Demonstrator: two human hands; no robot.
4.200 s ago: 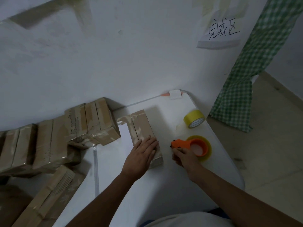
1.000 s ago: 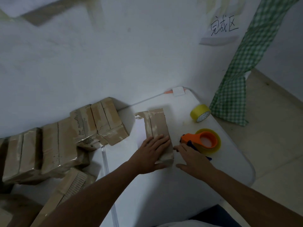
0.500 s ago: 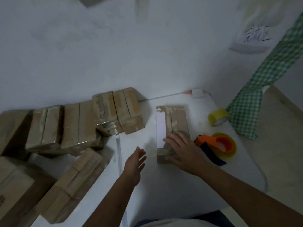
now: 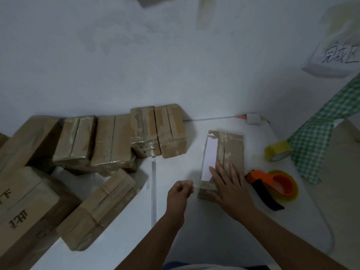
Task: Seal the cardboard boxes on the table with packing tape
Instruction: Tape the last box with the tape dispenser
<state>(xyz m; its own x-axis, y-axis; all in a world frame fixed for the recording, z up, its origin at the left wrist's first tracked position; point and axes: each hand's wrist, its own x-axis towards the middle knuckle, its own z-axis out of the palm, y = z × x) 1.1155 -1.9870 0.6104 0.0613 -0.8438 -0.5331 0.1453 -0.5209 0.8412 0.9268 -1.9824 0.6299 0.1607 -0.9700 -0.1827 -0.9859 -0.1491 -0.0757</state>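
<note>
A small cardboard box (image 4: 233,145) wrapped in brown tape lies on the white table (image 4: 214,234), with a white label (image 4: 210,158) on its left side. My right hand (image 4: 228,184) presses flat on the box's near end, fingers straight. My left hand (image 4: 180,193) is curled just left of the box's near corner and seems to pinch a pale loose tape strip (image 4: 196,184) that runs to the box. An orange tape dispenser (image 4: 272,184) with a yellowish roll lies just right of my right hand, untouched.
A yellow tape roll (image 4: 278,152) sits at the table's right edge beside a green checked cloth (image 4: 315,141). Several taped boxes (image 4: 169,131) line the wall on the left. Another box (image 4: 101,207) lies tilted nearer me, beside a large carton (image 4: 23,211).
My right hand left the dispenser and now presses on the box. My left hand came off the box, swung left, then curled up at the box's near corner. The view turned left.
</note>
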